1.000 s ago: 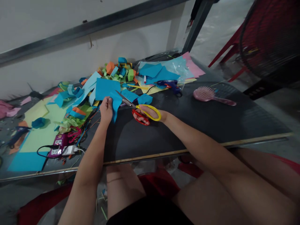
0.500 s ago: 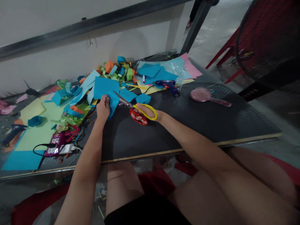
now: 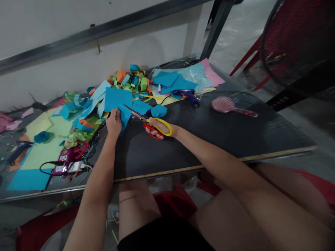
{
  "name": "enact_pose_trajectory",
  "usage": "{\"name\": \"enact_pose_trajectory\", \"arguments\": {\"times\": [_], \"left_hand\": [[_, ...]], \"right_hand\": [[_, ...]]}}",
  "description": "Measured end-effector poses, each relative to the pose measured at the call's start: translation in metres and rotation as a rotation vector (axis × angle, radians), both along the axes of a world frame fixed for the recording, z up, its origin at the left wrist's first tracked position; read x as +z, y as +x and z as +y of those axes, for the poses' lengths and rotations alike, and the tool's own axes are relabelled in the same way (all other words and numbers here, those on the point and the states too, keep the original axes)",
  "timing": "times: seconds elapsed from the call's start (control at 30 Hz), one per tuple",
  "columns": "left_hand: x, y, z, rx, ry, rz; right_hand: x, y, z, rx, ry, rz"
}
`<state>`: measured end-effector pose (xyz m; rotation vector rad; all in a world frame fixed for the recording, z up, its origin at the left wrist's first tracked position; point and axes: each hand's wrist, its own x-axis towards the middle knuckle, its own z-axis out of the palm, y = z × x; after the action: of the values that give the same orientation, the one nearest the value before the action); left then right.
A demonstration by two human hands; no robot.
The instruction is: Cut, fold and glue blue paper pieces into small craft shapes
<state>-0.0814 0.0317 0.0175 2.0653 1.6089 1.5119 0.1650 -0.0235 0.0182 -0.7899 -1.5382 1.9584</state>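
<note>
Plainly, the dark table (image 3: 209,143) took up most of the view, and from the scissors the fan (image 3: 295,45) stood off at two o'clock. At ten o'clock from the scissors was the blue sheet (image 3: 117,97), bent so that a flap hung downward. The left hand (image 3: 114,122) had it pinched at the near side, thumb and fingers drawn together with the paper between them. The scissors (image 3: 140,117) pointed toward ten o'clock, their tip overlapping the sheet; how far the blades were parted could not be told. The right hand (image 3: 156,128) gripped them, its fingers curled through the red loop and the thumb side in the yellow one, the loops spread apart. Between two and three o'clock lay a pink hairbrush (image 3: 225,105), and between one and two, a blue glue gun (image 3: 193,99). Near twelve sat a folded blue piece (image 3: 158,111) and, farther up, a small marker (image 3: 159,88).
</note>
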Motion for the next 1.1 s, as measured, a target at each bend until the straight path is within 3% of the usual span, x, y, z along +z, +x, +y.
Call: {"name": "enact_pose_trajectory", "arguments": {"times": [0.33, 0.63, 0.83, 1.0, 1.1], "left_hand": [[-0.005, -0.003, -0.001, 0.09, 0.127, 0.248], [-0.002, 0.0, -0.003, 0.077, 0.124, 0.166], [-0.001, 0.007, -0.006, 0.061, 0.137, 0.148], [0.002, 0.01, -0.007, 0.051, 0.14, 0.147], [0.003, 0.01, -0.008, 0.025, 0.114, 0.145]], "right_hand": [[0.011, 0.004, -0.006, -0.087, 0.038, -0.115], [0.016, 0.003, -0.008, -0.156, 0.055, -0.188], [0.018, 0.015, -0.002, -0.077, -0.07, -0.155], [0.017, 0.015, -0.001, -0.129, 0.06, -0.092], [0.016, 0.013, -0.001, -0.058, -0.004, -0.01]]}}
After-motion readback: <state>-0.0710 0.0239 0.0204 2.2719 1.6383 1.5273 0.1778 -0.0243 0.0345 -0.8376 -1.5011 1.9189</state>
